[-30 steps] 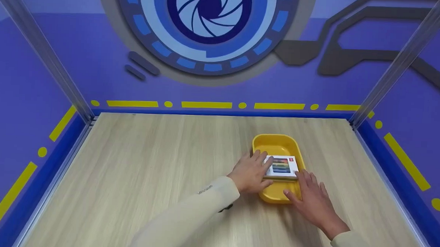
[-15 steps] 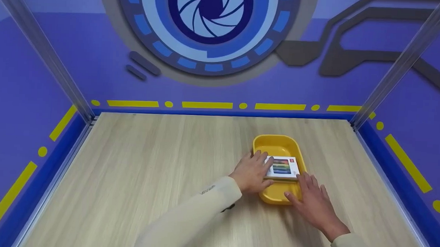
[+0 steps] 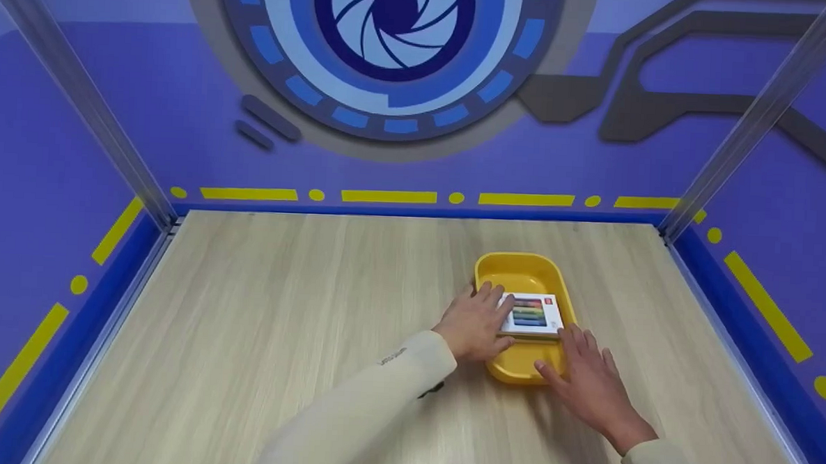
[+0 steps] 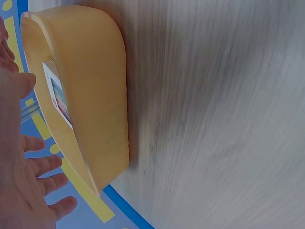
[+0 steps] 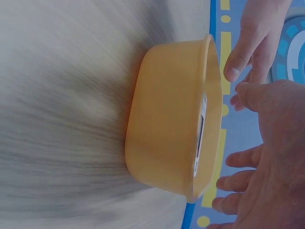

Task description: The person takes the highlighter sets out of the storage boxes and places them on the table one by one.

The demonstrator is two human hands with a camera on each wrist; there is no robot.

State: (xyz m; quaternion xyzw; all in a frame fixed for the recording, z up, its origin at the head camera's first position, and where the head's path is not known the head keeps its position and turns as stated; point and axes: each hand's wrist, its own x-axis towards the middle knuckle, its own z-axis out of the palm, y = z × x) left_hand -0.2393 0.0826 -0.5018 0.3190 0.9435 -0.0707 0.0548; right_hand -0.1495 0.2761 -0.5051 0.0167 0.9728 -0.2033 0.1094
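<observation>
The back wall [image 3: 181, 110], patterned in purple and blue, meets the far edge of your wood-grain table [image 3: 312, 311] and closes it off on that side. On the table stands a yellow tray [image 3: 522, 362], upright, right of centre and nearer the far edge than the near one. Its long sides run roughly away from you, presumably so that one faces each of your hands.

Your left hand [image 3: 475, 325] lies over the tray's left long rim, fingers straight and slightly spread, fingertips beside the box. Your right hand [image 3: 591, 379] is at the right long rim, fingers likewise extended and parted. Neither grips anything; whether either touches the rim or box, you cannot tell from these views. The placing looks like a light flanking one, suited to steadying rather than lifting.

Smallest is the white box [image 3: 535, 313], picture side up, lying crosswise inside the tray about midway along its length. The raised tray sides probably check its sliding; whether it rests flat on the tray's floor is hidden.
</observation>
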